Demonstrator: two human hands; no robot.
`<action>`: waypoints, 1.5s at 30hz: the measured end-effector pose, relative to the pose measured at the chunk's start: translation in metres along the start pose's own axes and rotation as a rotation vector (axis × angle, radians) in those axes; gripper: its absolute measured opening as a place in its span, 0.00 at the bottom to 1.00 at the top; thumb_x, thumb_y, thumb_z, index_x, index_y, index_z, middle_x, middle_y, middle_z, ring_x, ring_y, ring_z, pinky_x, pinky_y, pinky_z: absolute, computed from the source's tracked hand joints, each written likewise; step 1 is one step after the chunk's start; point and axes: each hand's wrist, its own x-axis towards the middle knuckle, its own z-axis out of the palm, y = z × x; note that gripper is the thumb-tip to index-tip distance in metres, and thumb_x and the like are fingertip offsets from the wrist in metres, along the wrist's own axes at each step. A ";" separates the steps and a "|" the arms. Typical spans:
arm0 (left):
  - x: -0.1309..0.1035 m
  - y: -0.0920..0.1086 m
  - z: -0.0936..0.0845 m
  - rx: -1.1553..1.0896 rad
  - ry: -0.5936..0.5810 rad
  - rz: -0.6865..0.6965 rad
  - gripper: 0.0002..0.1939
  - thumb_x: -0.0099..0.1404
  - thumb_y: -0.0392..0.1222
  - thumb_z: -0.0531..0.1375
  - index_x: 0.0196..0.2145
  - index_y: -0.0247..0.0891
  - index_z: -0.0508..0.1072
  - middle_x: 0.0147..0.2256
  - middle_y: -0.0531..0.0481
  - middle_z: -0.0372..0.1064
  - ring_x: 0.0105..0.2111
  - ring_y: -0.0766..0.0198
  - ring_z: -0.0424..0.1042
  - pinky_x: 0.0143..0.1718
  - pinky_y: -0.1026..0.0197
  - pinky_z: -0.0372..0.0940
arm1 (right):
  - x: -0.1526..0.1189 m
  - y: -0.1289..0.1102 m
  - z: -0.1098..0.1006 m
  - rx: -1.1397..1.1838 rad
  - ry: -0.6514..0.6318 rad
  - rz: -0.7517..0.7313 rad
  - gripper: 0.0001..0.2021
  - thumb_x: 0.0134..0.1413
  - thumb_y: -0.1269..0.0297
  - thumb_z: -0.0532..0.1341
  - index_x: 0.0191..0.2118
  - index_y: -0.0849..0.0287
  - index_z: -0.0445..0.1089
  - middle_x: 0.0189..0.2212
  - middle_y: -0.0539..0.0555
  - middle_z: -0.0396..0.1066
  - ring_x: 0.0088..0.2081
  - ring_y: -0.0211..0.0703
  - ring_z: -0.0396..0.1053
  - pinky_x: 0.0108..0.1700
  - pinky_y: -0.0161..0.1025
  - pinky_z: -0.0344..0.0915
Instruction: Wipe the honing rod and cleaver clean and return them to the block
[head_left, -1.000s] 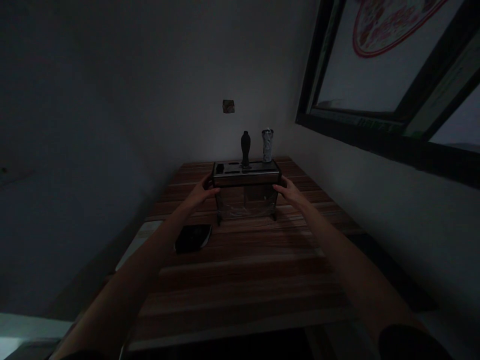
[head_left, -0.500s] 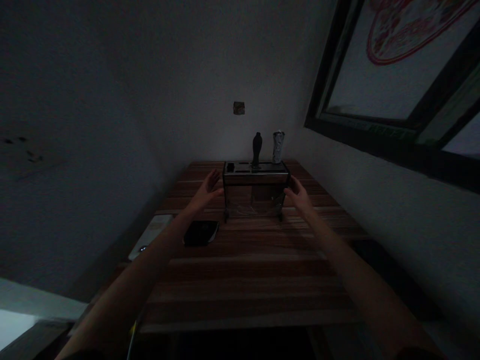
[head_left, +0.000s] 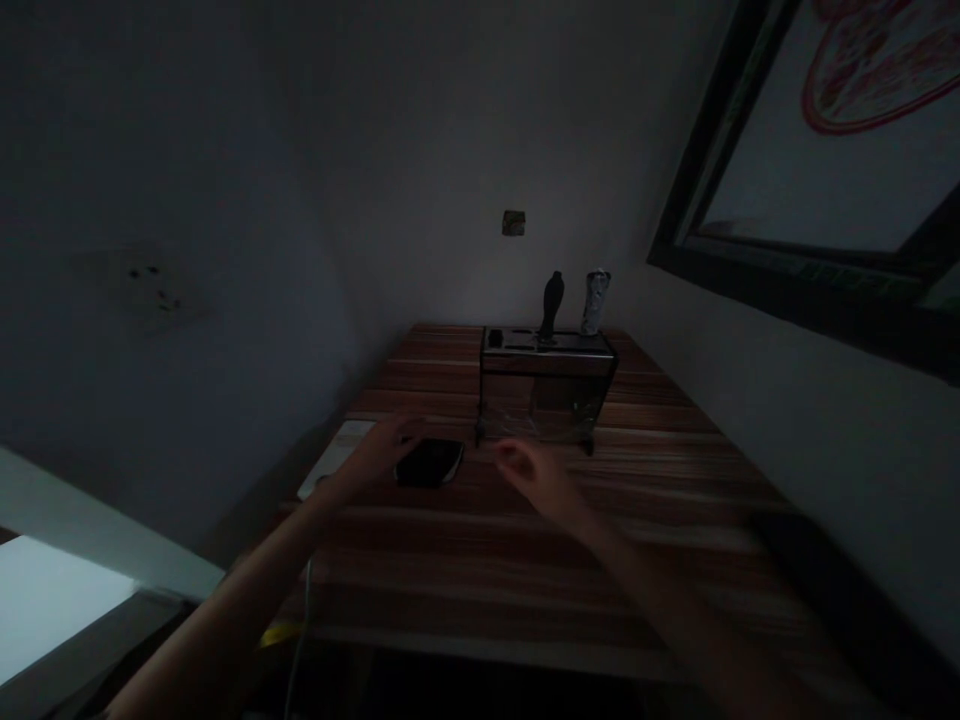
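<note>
Indoor room, type unclear: wood-grain desk (head_left: 480,560) in a corner, plain walls (head_left: 420,180), socket (head_left: 154,287), dark frame (head_left: 787,285) around red print (head_left: 877,65).

I'm on a very dim feed here: the wall (head_left: 412,150) behind the stand (head_left: 566,366) sinks into murky grey. Brightest spot I've got is a pale patch (head_left: 52,600), far left of the stand, whose top gives a faint sheen. In front of it, the left hand (head_left: 386,445) and right hand (head_left: 536,475) blur; the dark frame (head_left: 795,290) to its right looks stretched.
</note>
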 end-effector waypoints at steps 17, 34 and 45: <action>-0.018 -0.014 0.019 0.161 -0.176 -0.028 0.23 0.58 0.41 0.55 0.52 0.39 0.62 0.49 0.44 0.66 0.48 0.55 0.65 0.50 0.55 0.57 | 0.036 0.005 0.095 -0.434 -0.100 -0.026 0.21 0.47 0.64 0.61 0.50 0.57 0.61 0.47 0.59 0.63 0.51 0.52 0.54 0.50 0.50 0.54; -0.005 -0.012 0.021 0.132 -0.073 -0.108 0.12 0.53 0.35 0.57 0.38 0.34 0.68 0.41 0.41 0.65 0.42 0.55 0.65 0.44 0.55 0.59 | 0.044 0.014 0.099 -0.096 -0.018 0.103 0.26 0.40 0.72 0.63 0.49 0.57 0.59 0.46 0.57 0.61 0.48 0.47 0.61 0.49 0.45 0.58; 0.000 0.033 0.023 -0.254 -0.293 -0.040 0.13 0.56 0.46 0.56 0.37 0.36 0.69 0.33 0.50 0.72 0.34 0.60 0.70 0.36 0.61 0.64 | 0.014 0.032 0.033 0.249 -0.125 0.125 0.13 0.43 0.66 0.62 0.39 0.58 0.69 0.38 0.52 0.71 0.41 0.45 0.68 0.45 0.43 0.62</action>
